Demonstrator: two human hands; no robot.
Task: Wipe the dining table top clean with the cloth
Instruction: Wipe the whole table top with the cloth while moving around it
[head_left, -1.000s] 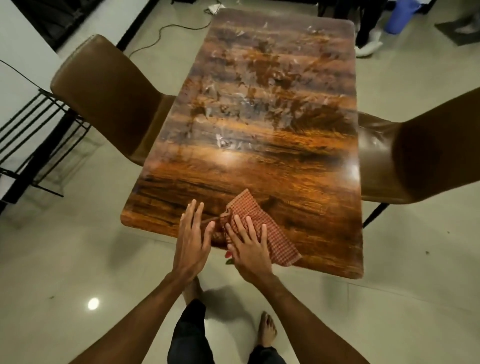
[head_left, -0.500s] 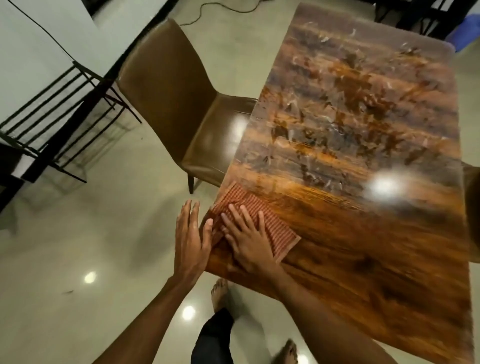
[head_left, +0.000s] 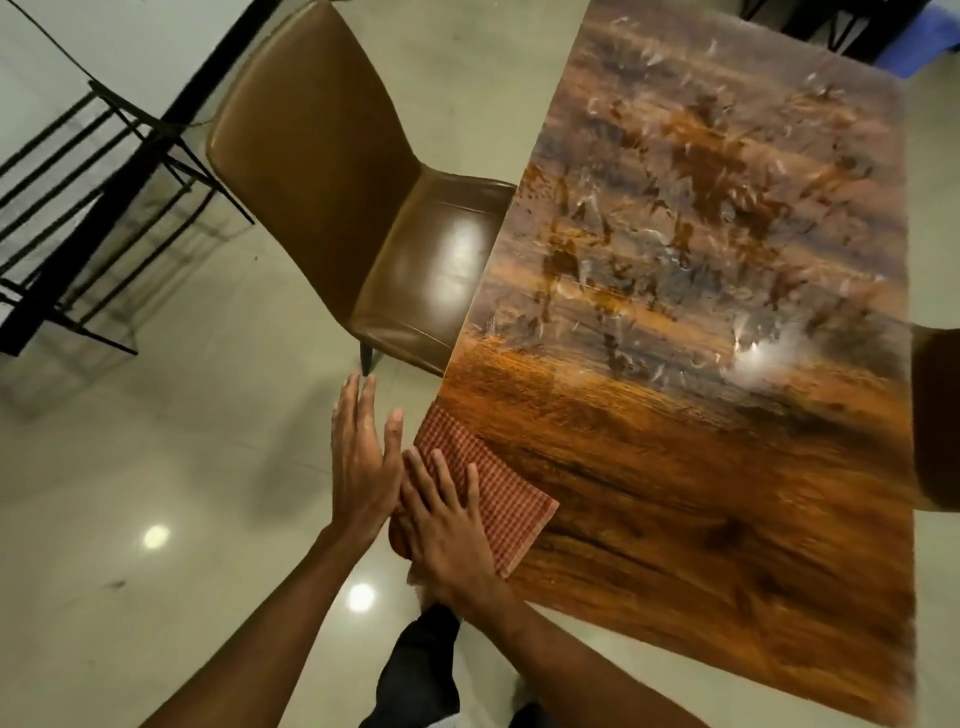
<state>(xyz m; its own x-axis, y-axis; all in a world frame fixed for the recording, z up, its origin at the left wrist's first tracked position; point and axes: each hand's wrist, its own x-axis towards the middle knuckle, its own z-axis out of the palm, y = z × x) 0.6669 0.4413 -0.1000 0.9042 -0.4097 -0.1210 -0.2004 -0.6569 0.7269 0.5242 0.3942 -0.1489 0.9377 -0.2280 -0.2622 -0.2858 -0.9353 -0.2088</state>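
The dining table (head_left: 701, 493) has a glossy wood-grain top; its far half is streaked with whitish smears, the near part looks shinier. A red checked cloth (head_left: 488, 483) lies flat at the table's near left corner, its edge at the table's left side. My right hand (head_left: 447, 525) presses flat on the cloth with fingers spread. My left hand (head_left: 363, 457) is held flat just off the table's left edge, beside the cloth, fingers straight, holding nothing.
A brown leather chair (head_left: 337, 171) stands against the table's left side, close to the cloth. Another brown chair back (head_left: 935, 415) shows at the right edge. A black metal rack (head_left: 78, 208) stands at far left. My legs are below the table's near edge.
The cloth and my right hand have slid left along the near edge to the table's left corner. My left hand has moved off the table's edge. My view has swung left.
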